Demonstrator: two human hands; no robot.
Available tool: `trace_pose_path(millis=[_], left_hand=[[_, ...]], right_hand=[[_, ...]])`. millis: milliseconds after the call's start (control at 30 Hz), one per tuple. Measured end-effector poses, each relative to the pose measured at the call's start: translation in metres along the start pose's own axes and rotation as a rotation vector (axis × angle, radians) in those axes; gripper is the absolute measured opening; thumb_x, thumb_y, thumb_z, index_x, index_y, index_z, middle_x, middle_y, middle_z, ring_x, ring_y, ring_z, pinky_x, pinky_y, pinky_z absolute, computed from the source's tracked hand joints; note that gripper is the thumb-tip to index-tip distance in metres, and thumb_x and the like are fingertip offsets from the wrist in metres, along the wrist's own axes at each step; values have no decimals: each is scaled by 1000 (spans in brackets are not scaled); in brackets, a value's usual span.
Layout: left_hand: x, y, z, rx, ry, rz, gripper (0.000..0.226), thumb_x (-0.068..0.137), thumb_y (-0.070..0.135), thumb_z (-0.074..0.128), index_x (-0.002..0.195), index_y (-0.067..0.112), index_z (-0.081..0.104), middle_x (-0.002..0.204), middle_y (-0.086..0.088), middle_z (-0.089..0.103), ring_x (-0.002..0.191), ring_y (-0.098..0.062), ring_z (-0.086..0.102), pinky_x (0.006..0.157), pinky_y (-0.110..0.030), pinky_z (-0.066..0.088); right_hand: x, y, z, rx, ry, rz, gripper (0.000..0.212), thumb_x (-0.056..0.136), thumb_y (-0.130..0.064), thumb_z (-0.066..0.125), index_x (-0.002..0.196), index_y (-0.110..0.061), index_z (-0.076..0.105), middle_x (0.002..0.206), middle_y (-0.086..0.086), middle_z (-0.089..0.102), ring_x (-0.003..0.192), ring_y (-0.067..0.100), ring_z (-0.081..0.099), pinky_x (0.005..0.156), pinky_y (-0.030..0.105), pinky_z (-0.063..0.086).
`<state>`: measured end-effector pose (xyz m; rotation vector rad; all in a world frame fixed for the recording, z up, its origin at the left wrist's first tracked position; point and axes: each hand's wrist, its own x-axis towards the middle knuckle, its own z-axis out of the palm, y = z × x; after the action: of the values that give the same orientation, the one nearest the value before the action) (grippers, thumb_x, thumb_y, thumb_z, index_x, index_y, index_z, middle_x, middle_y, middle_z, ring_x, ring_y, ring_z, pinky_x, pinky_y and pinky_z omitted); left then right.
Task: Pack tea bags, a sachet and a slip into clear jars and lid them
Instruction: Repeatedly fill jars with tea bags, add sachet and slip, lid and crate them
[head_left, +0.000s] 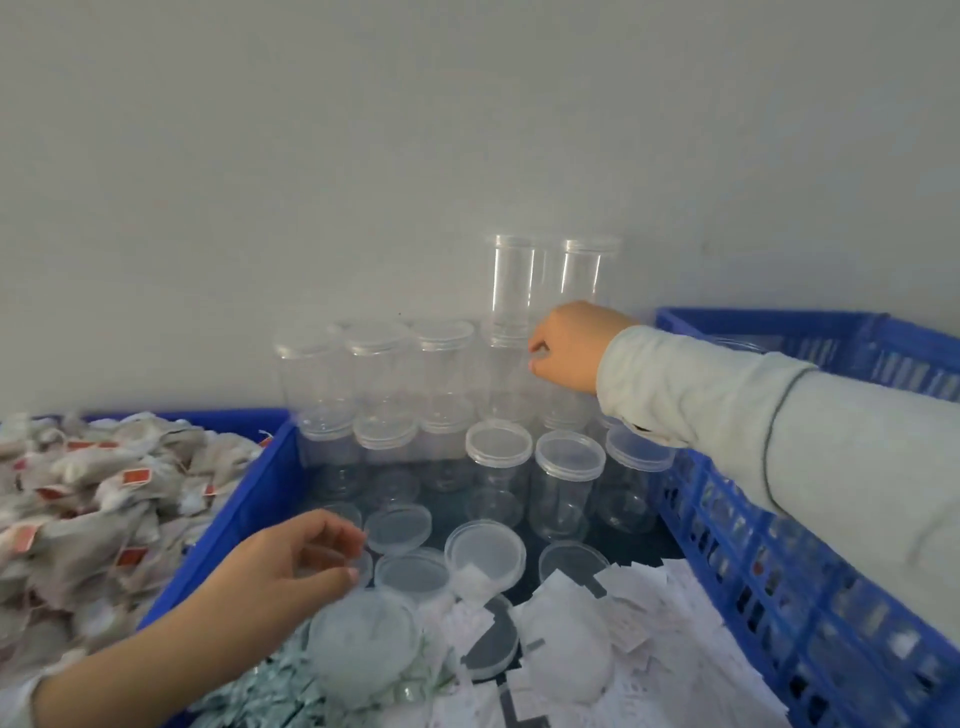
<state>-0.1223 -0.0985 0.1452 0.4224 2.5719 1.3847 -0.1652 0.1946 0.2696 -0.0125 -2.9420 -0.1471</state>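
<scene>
Clear lidded jars (384, 374) are stacked in tiers against the wall at the back of the middle blue crate (244, 514). My right hand (569, 348) reaches to the stack's right side, its curled fingers closing on the top of a clear jar (558, 408) in the middle tier. My left hand (291, 564) hovers low over the loose clear lids (397, 527), pinching one lid (363, 566) between thumb and fingers. A lidded jar (363, 644) with pale contents stands just in front of it. Tea bags (78, 499) with red tags fill the left crate.
White paper slips (660, 618) and white sachets (563, 634) pile up at the front of the middle crate, with pale green sachets (265, 693) at the front left. A second blue crate (831, 587) flanks the right side. A plain wall (363, 156) rises behind.
</scene>
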Motion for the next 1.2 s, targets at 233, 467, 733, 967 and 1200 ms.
trace_pose_path(millis=[233, 467, 733, 967, 1200], left_hand=[[-12, -30, 15, -33, 116, -42, 22, 73, 2, 74, 70, 23, 69, 72, 10, 71, 60, 1, 63, 70, -19, 52], [-21, -26, 21, 64, 220, 225, 31, 71, -5, 70, 68, 25, 66, 74, 19, 67, 71, -4, 63, 63, -11, 48], [-2, -23, 19, 70, 263, 352, 39, 71, -6, 70, 73, 32, 65, 91, 20, 61, 79, -5, 61, 67, -16, 49], [48, 15, 0, -105, 358, 220, 27, 83, 10, 65, 83, 36, 59, 83, 14, 64, 74, 4, 58, 60, -5, 43], [55, 45, -35, -178, 528, 284, 65, 78, 37, 73, 132, 36, 37, 136, 3, 36, 101, -7, 56, 72, -14, 42]], right_hand=[[79, -28, 11, 767, 226, 587, 71, 89, -29, 58, 144, -4, 21, 141, 15, 39, 125, 32, 46, 95, 36, 42], [133, -51, 37, 972, 360, 881, 84, 84, -36, 64, 145, -8, 14, 139, 12, 36, 127, 29, 37, 101, 36, 34], [158, -62, 47, 1006, 403, 880, 70, 77, -38, 74, 126, -9, 33, 132, 10, 42, 121, 26, 42, 95, 36, 39], [143, -70, 55, 921, 475, 664, 85, 75, -35, 75, 138, -5, 25, 137, 10, 42, 127, 28, 42, 93, 37, 40], [57, -112, 58, 964, 518, 166, 106, 69, -42, 79, 148, -11, 17, 145, 7, 38, 131, 18, 40, 103, 21, 31]])
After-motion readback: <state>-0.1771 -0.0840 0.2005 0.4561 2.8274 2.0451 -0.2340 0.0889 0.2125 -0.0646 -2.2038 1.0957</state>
